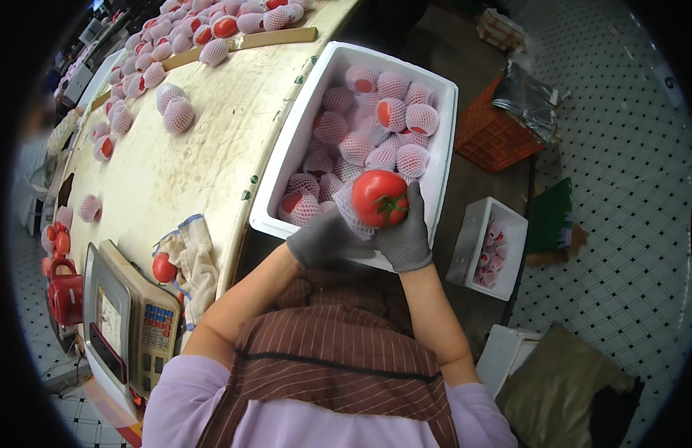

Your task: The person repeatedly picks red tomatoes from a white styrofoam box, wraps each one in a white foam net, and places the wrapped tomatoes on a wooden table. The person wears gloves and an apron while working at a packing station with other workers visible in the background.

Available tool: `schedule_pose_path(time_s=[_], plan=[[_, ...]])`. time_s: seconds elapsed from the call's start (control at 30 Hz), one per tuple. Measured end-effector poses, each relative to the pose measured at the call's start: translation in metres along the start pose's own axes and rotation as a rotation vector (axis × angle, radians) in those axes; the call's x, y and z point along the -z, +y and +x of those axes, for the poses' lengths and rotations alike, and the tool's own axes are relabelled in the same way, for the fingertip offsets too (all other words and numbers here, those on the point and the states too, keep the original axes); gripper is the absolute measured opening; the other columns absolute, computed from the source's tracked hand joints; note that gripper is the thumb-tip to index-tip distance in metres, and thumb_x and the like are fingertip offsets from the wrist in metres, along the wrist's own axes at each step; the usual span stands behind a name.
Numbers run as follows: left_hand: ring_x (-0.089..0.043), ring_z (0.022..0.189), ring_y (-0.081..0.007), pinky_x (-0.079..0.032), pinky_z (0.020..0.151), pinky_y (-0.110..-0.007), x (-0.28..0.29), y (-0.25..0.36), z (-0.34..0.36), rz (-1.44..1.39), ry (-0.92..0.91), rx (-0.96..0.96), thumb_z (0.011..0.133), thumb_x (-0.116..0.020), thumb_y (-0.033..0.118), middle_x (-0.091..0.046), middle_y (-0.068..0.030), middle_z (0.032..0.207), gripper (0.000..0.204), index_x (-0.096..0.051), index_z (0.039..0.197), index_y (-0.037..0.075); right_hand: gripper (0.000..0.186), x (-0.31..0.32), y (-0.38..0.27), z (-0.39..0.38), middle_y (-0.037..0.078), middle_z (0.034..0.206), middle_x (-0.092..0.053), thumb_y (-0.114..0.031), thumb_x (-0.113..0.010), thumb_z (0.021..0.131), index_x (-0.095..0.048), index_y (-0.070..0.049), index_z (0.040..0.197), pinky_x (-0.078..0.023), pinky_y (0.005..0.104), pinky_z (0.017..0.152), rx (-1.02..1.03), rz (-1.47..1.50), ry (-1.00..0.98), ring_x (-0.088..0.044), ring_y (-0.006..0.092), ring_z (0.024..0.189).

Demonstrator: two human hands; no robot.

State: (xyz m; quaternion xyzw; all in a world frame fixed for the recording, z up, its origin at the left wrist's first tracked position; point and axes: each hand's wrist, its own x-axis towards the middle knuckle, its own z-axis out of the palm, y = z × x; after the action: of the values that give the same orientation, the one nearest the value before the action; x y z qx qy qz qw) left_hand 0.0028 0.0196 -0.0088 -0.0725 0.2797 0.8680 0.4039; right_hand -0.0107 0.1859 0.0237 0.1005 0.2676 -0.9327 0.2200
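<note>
A big red tomato (pixel 376 196), its green stem end facing me, is held over the near end of a white foam box (pixel 282 160). My right hand (pixel 407 243), in a grey glove, grips it from the right, thumb along its side. A pinkish-white foam net sleeve (pixel 349 212) sits against the tomato's left underside. My left hand (pixel 327 237), gloved too, is closed on that sleeve, its fingertips partly hidden below the tomato. Inside the box lie several tomatoes in pink foam nets (pixel 355 148), some showing red through the openings.
Left of the box, a pale table (pixel 212 104) carries netted tomatoes (pixel 179 116), a wooden strip (pixel 279 37), a cloth (pixel 195 261), a loose tomato (pixel 164 267) and a scale (pixel 148 328). On the right stand a smaller foam box (pixel 465 246) and an orange crate (pixel 484 131).
</note>
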Motion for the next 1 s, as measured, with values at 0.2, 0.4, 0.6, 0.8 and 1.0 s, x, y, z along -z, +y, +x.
schedule_pose_path(time_s=[0.2,0.4,0.6,0.8,1.0], plan=[[-0.056,0.114,-0.0242,-0.050,0.094,-0.039,0.001,0.006,0.009,0.116,-0.072,-0.324,0.096,-0.046,0.022,-0.056,-0.0146,0.125,0.040,-0.045,0.130,0.002,0.066,-0.007,-0.007,0.001,0.012,0.125,-0.053,-0.058,-0.045,0.091,-0.044,-0.005,0.130,-0.043,0.0431,0.100,-0.120,0.018,-0.035,-0.053,0.0268,0.116],[-0.053,0.073,-0.0125,-0.047,0.069,-0.028,-0.009,0.024,0.002,0.744,0.601,-0.923,0.078,-0.062,-0.001,-0.053,-0.0036,0.080,0.015,-0.053,0.089,0.002,0.045,0.006,-0.005,0.003,0.010,0.123,-0.053,-0.013,-0.059,0.087,-0.046,0.000,0.129,-0.042,0.0332,0.097,0.290,-0.785,-0.065,-0.052,0.0207,0.112],[-0.052,0.108,-0.0326,-0.045,0.089,-0.043,-0.046,0.023,-0.026,1.593,0.301,-1.140,0.062,-0.081,0.023,-0.050,-0.0177,0.117,0.070,-0.052,0.124,0.008,0.044,0.023,0.001,0.022,0.009,0.122,-0.055,-0.019,-0.051,0.091,-0.045,0.000,0.131,-0.044,0.0308,0.093,0.509,-0.706,0.105,-0.054,0.0173,0.108],[-0.045,0.119,-0.0372,-0.040,0.100,-0.044,-0.023,0.045,-0.027,1.565,0.141,-1.089,0.055,-0.085,0.022,-0.043,-0.0196,0.131,0.089,-0.045,0.132,0.007,0.059,0.027,0.033,0.009,0.013,0.126,-0.050,-0.044,-0.041,0.098,-0.033,0.000,0.138,-0.041,0.0300,0.094,0.214,-0.996,-0.119,-0.052,0.0230,0.111],[-0.060,0.096,-0.0176,-0.052,0.083,-0.032,-0.002,0.087,-0.022,0.345,0.068,-0.692,0.073,-0.077,0.020,-0.059,-0.0089,0.104,0.060,-0.047,0.121,0.000,0.060,0.002,0.009,0.006,0.013,0.105,-0.065,-0.048,-0.037,0.098,-0.035,-0.003,0.138,-0.052,0.0280,0.069,0.044,-0.596,-0.225,-0.067,0.0189,0.078]])
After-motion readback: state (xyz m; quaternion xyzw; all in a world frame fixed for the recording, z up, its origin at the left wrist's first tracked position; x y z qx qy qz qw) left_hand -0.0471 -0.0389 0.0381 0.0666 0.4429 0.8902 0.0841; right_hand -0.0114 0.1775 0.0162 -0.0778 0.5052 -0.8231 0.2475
